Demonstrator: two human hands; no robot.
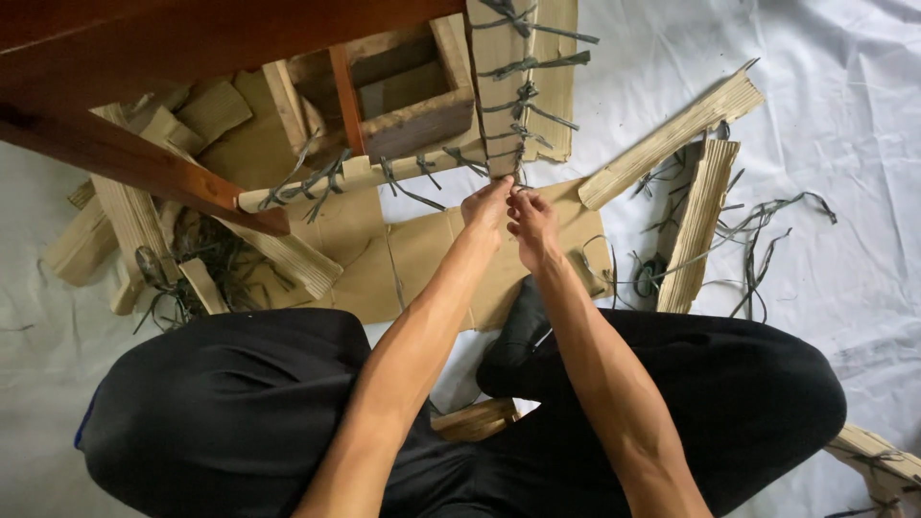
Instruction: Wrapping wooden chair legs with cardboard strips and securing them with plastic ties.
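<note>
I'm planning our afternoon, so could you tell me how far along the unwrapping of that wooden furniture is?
Partly done. Several cardboard strips and cut grey ties already lie loose on the white sheet. The left hand and right hand are at the lowest knot of the tied cardboard wrap. Its upper knots and the lower horizontal wrap remain tied.

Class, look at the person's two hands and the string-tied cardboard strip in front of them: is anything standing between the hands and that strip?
Nothing visible does. The left hand and right hand are already at the lower end of the cardboard strip, fingers at its dark string ties.
</note>
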